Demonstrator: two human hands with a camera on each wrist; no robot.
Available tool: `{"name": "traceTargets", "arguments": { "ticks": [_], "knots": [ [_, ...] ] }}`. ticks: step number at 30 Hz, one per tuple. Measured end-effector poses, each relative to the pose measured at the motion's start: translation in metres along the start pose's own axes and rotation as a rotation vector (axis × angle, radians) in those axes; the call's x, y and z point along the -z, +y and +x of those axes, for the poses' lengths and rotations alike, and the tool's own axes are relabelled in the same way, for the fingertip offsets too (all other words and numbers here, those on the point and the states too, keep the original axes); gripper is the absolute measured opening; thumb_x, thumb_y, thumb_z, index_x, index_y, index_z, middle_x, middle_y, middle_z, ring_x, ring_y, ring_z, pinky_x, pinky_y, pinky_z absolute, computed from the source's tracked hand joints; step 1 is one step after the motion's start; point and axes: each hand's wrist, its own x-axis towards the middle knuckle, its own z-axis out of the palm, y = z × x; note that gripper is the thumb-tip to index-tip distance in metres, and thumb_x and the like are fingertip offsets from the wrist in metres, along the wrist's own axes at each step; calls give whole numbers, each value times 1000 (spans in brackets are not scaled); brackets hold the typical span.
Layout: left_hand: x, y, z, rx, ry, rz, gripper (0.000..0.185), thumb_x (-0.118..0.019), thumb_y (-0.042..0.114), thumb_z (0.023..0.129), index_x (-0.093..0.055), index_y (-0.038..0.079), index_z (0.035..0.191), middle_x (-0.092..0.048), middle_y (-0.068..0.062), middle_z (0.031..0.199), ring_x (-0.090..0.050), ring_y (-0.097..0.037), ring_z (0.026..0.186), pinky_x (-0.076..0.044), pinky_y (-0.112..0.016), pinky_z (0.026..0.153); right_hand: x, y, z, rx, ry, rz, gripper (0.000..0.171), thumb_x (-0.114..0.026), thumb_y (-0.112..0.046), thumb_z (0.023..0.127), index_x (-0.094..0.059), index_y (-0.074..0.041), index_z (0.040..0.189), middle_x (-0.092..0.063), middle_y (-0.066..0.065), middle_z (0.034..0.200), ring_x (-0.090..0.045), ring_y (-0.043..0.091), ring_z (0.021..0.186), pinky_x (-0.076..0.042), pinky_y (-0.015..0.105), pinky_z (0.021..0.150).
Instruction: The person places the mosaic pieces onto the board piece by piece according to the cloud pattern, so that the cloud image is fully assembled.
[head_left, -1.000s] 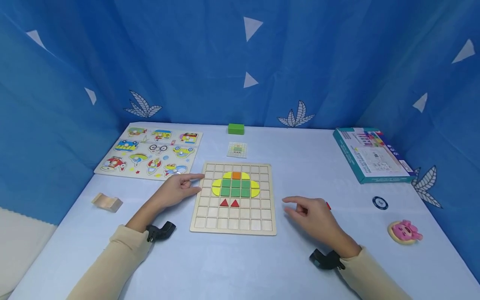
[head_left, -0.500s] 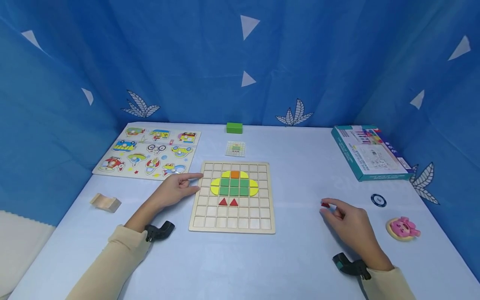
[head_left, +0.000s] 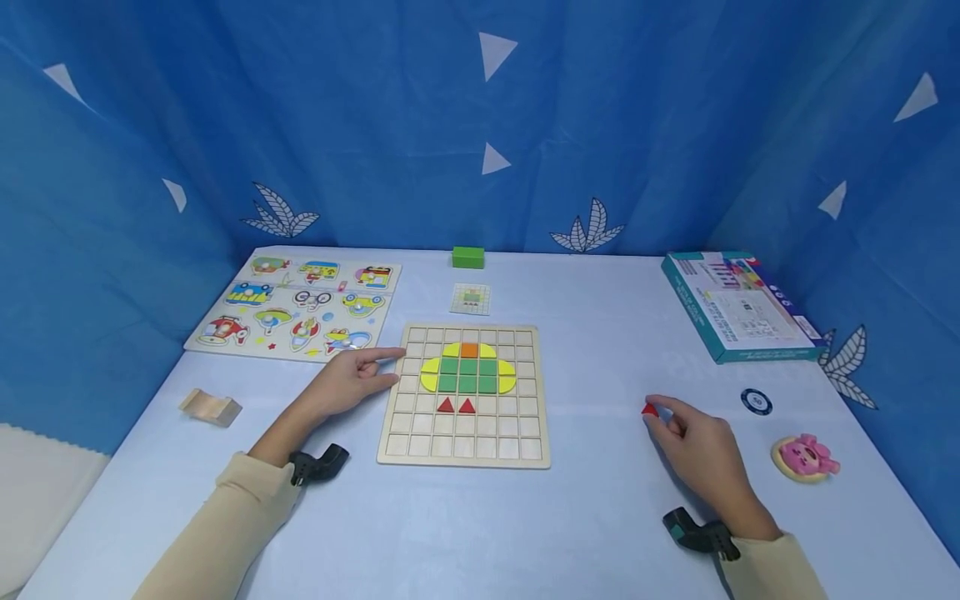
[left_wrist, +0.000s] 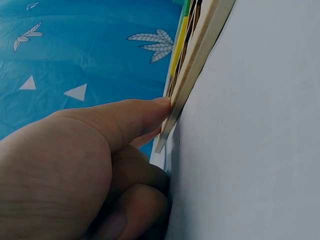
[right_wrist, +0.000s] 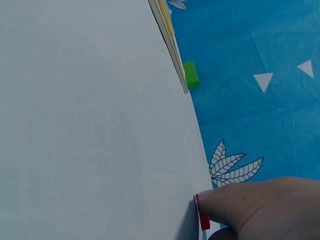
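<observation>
A wooden grid board (head_left: 465,396) lies mid-table with a yellow, green and orange figure and two red triangles (head_left: 457,406) set in it. My left hand (head_left: 352,379) rests at the board's left edge, forefinger straight and touching the rim; the left wrist view shows the fingertips (left_wrist: 162,107) against the board edge (left_wrist: 192,75). To the right of the board, my right hand (head_left: 686,437) pinches a small red piece (head_left: 649,409) low on the table. That red piece (right_wrist: 202,217) shows at the fingertip in the right wrist view.
A vehicle peg puzzle (head_left: 296,304) lies at back left, a green block (head_left: 468,257) and a small pattern card (head_left: 471,298) behind the board. A teal box (head_left: 738,307), a dark disc (head_left: 756,402) and a pink toy (head_left: 806,457) sit right; a wooden block (head_left: 211,406) lies left.
My right hand moved right, away from the board, to the small red piece and took it between its fingertips. The left hand stayed at the board's edge.
</observation>
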Motion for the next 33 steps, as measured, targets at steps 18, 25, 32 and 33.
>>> {"name": "traceTargets", "arguments": {
  "ticks": [18, 25, 32, 33],
  "knots": [
    [2, 2, -1, 4, 4, -16, 43, -75, 30, 95, -67, 23, 137, -38, 2, 59, -35, -16, 53, -29, -29, 52, -3, -8, 1, 56, 12, 9, 25, -75, -17, 95, -67, -8, 116, -41, -4, 59, -40, 14, 49, -32, 27, 45],
    [-1, 3, -2, -5, 4, -10, 43, -75, 29, 95, -67, 22, 136, -37, 2, 59, -34, -16, 53, -29, -29, 52, -5, -31, 3, 118, -75, 79, 24, -77, -17, 93, -69, -10, 114, -41, -6, 59, -37, 11, 49, -30, 27, 46],
    [0, 5, -1, 0, 12, 7, 43, -76, 30, 94, -68, 23, 135, -35, 3, 58, -32, -16, 52, -29, -29, 52, -25, -65, 6, 210, -160, 137, 22, -79, -17, 92, -70, -12, 111, -38, -10, 56, -35, 6, 48, -30, 24, 47],
    [0, 5, -1, 2, 9, 5, 43, -76, 30, 94, -68, 23, 135, -35, 3, 58, -32, -16, 52, -29, -29, 53, -28, -70, 7, 225, -171, 146, 22, -79, -17, 91, -71, -12, 111, -38, -11, 56, -35, 6, 48, -30, 24, 47]
  ]
}}
